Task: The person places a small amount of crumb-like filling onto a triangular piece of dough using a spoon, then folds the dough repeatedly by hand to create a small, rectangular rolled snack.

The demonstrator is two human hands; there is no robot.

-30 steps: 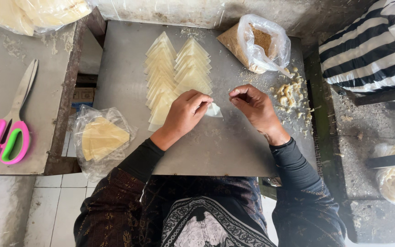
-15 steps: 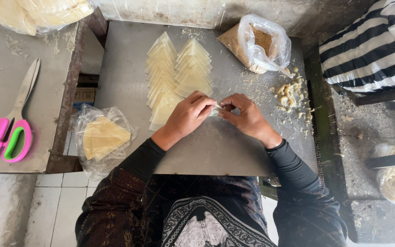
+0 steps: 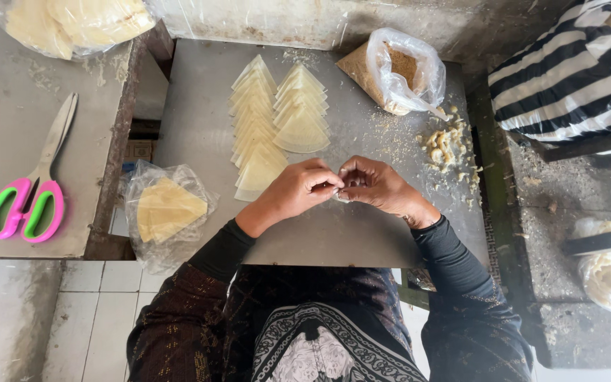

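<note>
Head view: the left hand (image 3: 298, 189) and the right hand (image 3: 376, 185) met over the metal table (image 3: 199, 134), fingers pinched on a small wrapper (image 3: 339, 195), perhaps to fold it; it was mostly hidden. Folded triangles (image 3: 277, 120) lay just beyond, the filling bag (image 3: 394, 71) near.

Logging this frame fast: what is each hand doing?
Left hand: closed, pinching the small pale piece.
Right hand: closed, pinching the same piece.
</note>
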